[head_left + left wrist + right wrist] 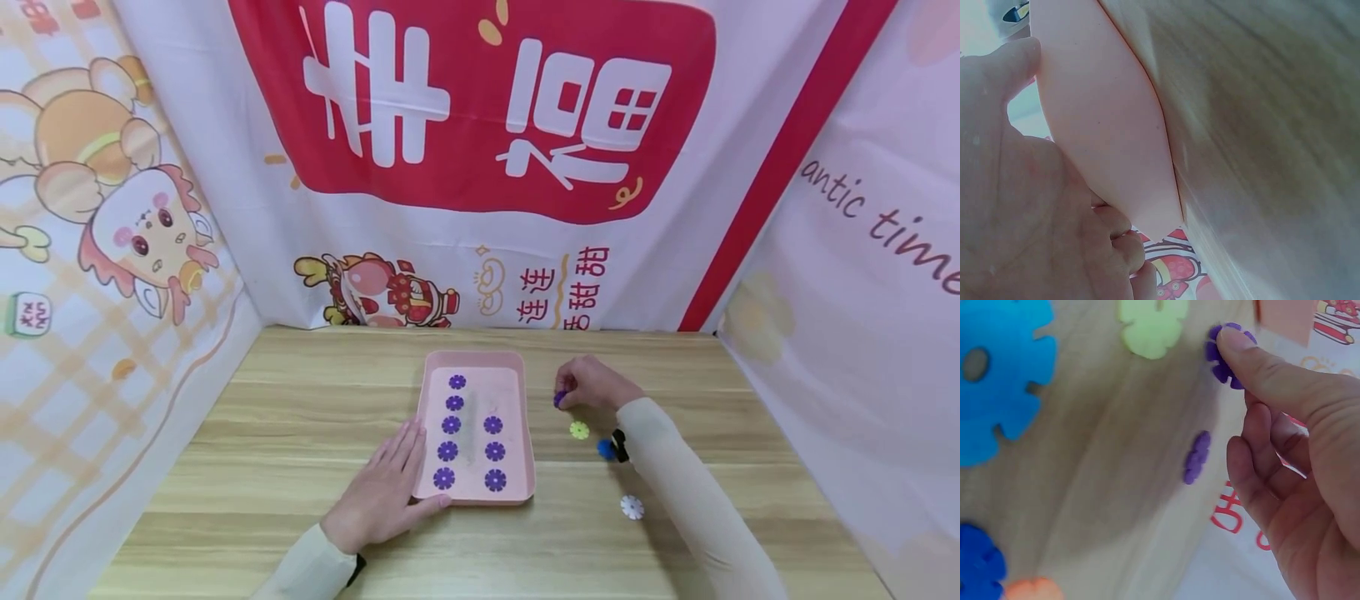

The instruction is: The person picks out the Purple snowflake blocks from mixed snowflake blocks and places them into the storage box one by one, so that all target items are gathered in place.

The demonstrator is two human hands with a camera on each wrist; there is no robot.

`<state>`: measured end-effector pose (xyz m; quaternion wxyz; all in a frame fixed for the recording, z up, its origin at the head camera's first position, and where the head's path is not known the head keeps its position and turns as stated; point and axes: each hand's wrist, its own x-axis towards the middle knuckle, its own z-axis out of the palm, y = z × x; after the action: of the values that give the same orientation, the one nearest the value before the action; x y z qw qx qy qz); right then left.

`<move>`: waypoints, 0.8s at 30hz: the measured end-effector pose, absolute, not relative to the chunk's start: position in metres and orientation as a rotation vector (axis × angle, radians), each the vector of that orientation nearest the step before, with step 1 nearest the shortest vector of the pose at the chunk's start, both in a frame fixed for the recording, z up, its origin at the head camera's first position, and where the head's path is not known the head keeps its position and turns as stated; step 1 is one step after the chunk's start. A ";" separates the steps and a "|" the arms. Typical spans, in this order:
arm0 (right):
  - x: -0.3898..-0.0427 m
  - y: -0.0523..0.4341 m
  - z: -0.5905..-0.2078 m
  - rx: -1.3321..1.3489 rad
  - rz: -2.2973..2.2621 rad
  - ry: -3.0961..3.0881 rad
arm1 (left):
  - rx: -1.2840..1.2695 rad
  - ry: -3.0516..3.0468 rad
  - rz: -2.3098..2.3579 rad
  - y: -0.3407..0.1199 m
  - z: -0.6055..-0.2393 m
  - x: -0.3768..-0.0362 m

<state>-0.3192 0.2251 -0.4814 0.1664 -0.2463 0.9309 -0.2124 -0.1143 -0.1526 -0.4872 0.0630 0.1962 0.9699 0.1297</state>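
Tray filling with purple discs, one more in your fingers

Eight purple discs (451,425) already lie in two columns in the pink tray (525,487). Your right hand (592,383) pinches another purple disc (559,398) just right of it, and your left hand (386,492) lies flat, fingers straight, touching the tray's near corner. Yellow-green disc (579,430), blue disc (605,449) and white disc (632,507) remain on the table (300,417).

Purple flower-shaped disc (1227,355): notched rim, pinched upright at the right hand (592,383) fingers (1260,365), just right of the pink tray (525,433).
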 end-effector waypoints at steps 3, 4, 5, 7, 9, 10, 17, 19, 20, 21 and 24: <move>-0.320 0.226 -0.475 -0.807 -0.593 2.656 | 0.593 2.929 0.381 -0.153 -0.490 -0.114; -0.320 0.226 -0.473 -0.834 -0.582 2.659 | 0.598 2.934 0.389 -0.153 -0.490 -0.114; -0.321 0.225 -0.469 -0.864 -0.576 2.661 | 0.599 2.935 0.384 -0.153 -0.490 -0.114; -0.321 0.225 -0.462 -0.919 -0.555 2.664 | 0.603 2.938 0.379 -0.153 -0.490 -0.114; -0.322 0.224 -0.455 -0.962 -0.530 2.668 | 0.609 2.938 0.382 -0.153 -0.489 -0.114; -0.322 0.222 -0.451 -0.976 -0.522 2.666 | 0.611 2.938 0.389 -0.153 -0.488 -0.114; -0.323 0.205 -0.424 -1.057 -0.493 2.678 | 0.609 2.929 0.387 -0.154 -0.487 -0.115; -0.322 0.197 -0.418 -1.071 -0.481 2.692 | 0.609 2.929 0.388 -0.154 -0.487 -0.115; -0.321 0.193 -0.414 -1.069 -0.475 2.698 | 0.608 2.929 0.391 -0.154 -0.487 -0.115; -0.320 0.188 -0.411 -1.064 -0.464 2.703 | 0.605 2.929 0.392 -0.154 -0.487 -0.115; -0.318 0.174 -0.404 -1.055 -0.432 2.705 | 0.603 2.932 0.389 -0.154 -0.488 -0.114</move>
<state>-0.3180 0.1736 -0.4038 0.1028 -0.3575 0.9166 -0.1465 -0.1142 -0.1540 -0.4882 0.0614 0.1993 0.9695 0.1288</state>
